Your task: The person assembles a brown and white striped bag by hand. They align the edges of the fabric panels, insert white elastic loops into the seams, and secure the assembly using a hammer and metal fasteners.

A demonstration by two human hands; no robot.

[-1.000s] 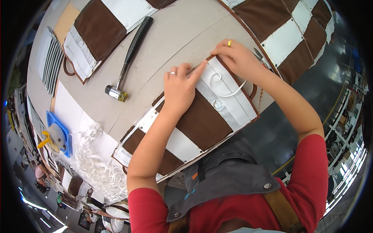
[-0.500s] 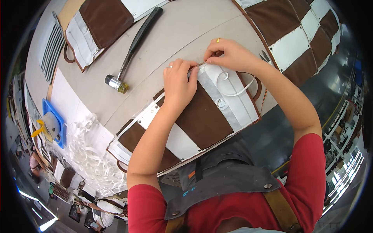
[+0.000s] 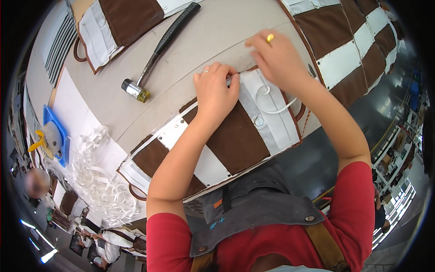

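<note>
My left hand (image 3: pixel 217 90) pinches the far edge of the panel (image 3: pixel 238 140) on the table (image 3: pixel 176 81); my right hand (image 3: pixel 281 59) blurs nearby, grip unclear. Remotely, I judge it edge work, next needing both hands there.

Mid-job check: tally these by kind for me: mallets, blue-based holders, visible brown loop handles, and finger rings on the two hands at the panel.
Mallet: 1
Blue-based holder: 1
Brown loop handles: 3
Finger rings: 2 (silver-coloured ring on left hand, gold-coloured ring on right hand)
Total: 7
</note>
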